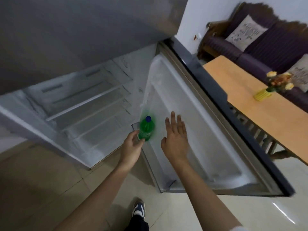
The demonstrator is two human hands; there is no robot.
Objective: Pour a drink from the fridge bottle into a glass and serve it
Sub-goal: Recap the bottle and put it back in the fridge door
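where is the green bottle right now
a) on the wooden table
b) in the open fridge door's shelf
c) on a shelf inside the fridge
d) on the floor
b: the green bottle stands in the door shelf of the open fridge door, with the left hand closing on it and the right hand spread open beside it.

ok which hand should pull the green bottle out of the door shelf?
Left. The left hand is already at the green bottle in the fridge door shelf, fingers around its lower body. The right hand is open and flat beside it, holding nothing.
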